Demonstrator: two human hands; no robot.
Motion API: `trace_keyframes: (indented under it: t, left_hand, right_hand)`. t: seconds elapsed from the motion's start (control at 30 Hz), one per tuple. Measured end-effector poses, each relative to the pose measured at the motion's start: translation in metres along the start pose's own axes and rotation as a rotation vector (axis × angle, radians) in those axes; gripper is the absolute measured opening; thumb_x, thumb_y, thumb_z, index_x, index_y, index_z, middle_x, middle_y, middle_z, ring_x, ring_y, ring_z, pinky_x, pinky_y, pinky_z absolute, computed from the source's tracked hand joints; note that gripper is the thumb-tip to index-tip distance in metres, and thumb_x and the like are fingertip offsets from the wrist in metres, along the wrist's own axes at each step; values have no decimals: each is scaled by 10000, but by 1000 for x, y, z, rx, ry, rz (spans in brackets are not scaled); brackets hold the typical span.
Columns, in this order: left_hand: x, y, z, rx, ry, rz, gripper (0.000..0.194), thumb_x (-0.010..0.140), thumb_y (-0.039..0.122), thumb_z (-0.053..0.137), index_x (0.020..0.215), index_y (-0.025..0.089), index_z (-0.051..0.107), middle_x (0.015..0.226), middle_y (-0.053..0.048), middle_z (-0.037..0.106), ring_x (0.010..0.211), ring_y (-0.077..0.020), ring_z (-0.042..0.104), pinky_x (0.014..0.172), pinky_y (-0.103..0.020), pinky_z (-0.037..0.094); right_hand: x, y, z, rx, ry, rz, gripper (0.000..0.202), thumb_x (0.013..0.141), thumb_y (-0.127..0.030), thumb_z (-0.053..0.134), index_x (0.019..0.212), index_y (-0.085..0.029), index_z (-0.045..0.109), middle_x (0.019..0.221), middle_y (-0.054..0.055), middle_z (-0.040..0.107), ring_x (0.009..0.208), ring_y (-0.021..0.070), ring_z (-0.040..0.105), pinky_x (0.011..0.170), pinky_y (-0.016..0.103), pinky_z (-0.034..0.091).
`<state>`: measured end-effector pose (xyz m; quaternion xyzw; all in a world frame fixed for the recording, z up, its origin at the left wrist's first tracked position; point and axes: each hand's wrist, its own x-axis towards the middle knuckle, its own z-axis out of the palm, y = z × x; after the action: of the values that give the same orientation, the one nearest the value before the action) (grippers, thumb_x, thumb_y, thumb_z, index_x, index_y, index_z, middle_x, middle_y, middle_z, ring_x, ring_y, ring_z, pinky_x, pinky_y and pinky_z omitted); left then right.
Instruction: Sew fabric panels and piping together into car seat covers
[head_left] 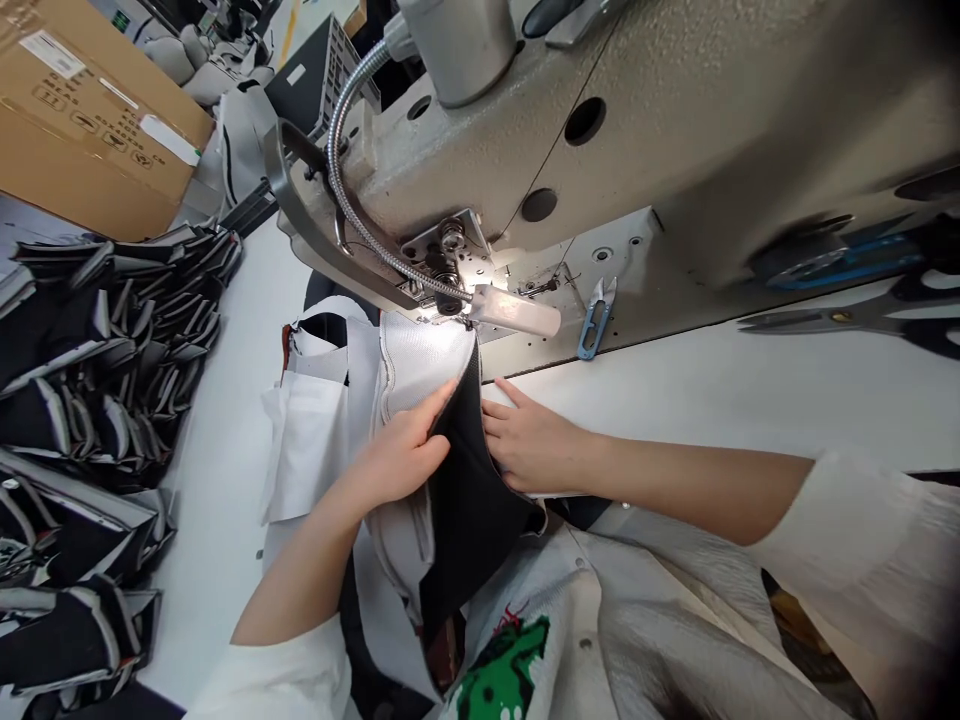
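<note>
A black and light grey fabric piece (472, 470) lies under the head of a sewing machine (675, 120), its upper edge at the lit needle area. My left hand (409, 450) rests on the grey panel beside the black part, index finger stretched along the seam and thumb apart. On the piece's right edge lies my right hand (529, 440), fingers spread, with some fingertips at or under the black edge. A white flap (306, 435) hangs on the piece's left side. The needle tip is hidden by glare and a lamp (516, 311).
Blue thread snips (597, 320) lie on the machine bed, and black scissors (847, 320) at the right. Stacked black and grey pieces (112, 370) fill the left side. A cardboard box (97, 120) stands at the upper left.
</note>
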<state>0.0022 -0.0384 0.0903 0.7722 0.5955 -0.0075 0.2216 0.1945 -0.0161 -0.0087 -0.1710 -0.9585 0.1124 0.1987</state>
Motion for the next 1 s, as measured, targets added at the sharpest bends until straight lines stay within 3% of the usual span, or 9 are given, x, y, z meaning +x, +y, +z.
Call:
trace_keyframes:
  t: [0.1, 0.2, 0.3, 0.37, 0.5, 0.63, 0.8, 0.9, 1.0]
  left_hand:
    - [4, -3, 17, -112, -95, -59, 760, 734, 122, 382, 1476, 210, 237, 1274, -25, 601, 1159, -226, 570, 974, -365, 465]
    - [6, -9, 21, -272, -102, -32, 746, 732, 122, 358, 1469, 177, 251, 1425, -25, 453, 1299, -206, 441, 1078, -365, 379]
    - [8, -12, 4, -365, -118, 3, 738, 726, 130, 363, 1459, 156, 276, 1508, -11, 310, 1381, -189, 306, 1142, -346, 283]
    - [10, -11, -14, -345, -122, -1, 732, 730, 129, 361, 1457, 163, 284, 1505, -3, 315, 1385, -190, 299, 1147, -347, 274]
    - [15, -4, -36, -134, -165, -6, 711, 737, 123, 361, 1444, 189, 330, 1402, -21, 482, 1247, -215, 495, 1059, -355, 403]
    - [13, 4, -13, 207, -245, -84, 720, 768, 119, 356, 1476, 170, 238, 977, -78, 717, 814, -234, 676, 747, -350, 530]
    - [9, 11, 21, 305, -293, -117, 720, 824, 153, 322, 1492, 101, 57, 797, -81, 702, 678, -240, 657, 606, -316, 472]
    - [10, 14, 24, 256, -290, -109, 683, 865, 184, 291, 1492, 112, 31, 767, -70, 693, 661, -232, 654, 585, -299, 457]
    - [10, 18, 26, 295, -328, -145, 695, 858, 163, 306, 1486, 85, 19, 840, -105, 694, 660, -237, 660, 563, -296, 457]
  right_hand:
    - [0, -1, -5, -10, -9, -12, 358, 755, -386, 616, 975, -104, 603, 1064, 130, 596, 1103, 285, 456, 1010, 478, 258]
    - [-6, -6, -10, 7, 53, -56, 313, 732, -350, 639, 956, -142, 576, 997, 98, 570, 976, 248, 481, 864, 393, 342]
    - [-2, -19, -9, 69, 200, -167, 211, 778, -186, 557, 989, -189, 560, 1023, 68, 567, 971, 207, 484, 866, 371, 320]
    - [12, -29, -9, 88, 295, -212, 162, 826, -136, 483, 956, -194, 560, 959, 48, 588, 898, 173, 507, 836, 349, 323]
    - [44, -36, -16, 15, 416, -272, 204, 918, -159, 369, 840, -185, 556, 686, -3, 554, 636, 134, 484, 622, 296, 293]
    - [37, -20, -15, -8, 310, -386, 213, 906, -155, 376, 788, -176, 551, 613, -9, 533, 562, 133, 469, 556, 303, 273]
    - [4, -2, -4, 46, 72, -384, 156, 855, -119, 438, 836, -164, 586, 794, 25, 638, 796, 149, 582, 793, 322, 399]
    - [-1, -4, -1, -27, 113, -329, 164, 858, -150, 463, 898, -150, 622, 939, 57, 665, 957, 201, 590, 905, 375, 398]
    - [-1, -8, 2, -118, 210, -302, 200, 862, -112, 455, 922, -144, 644, 939, 62, 679, 983, 221, 609, 900, 378, 427]
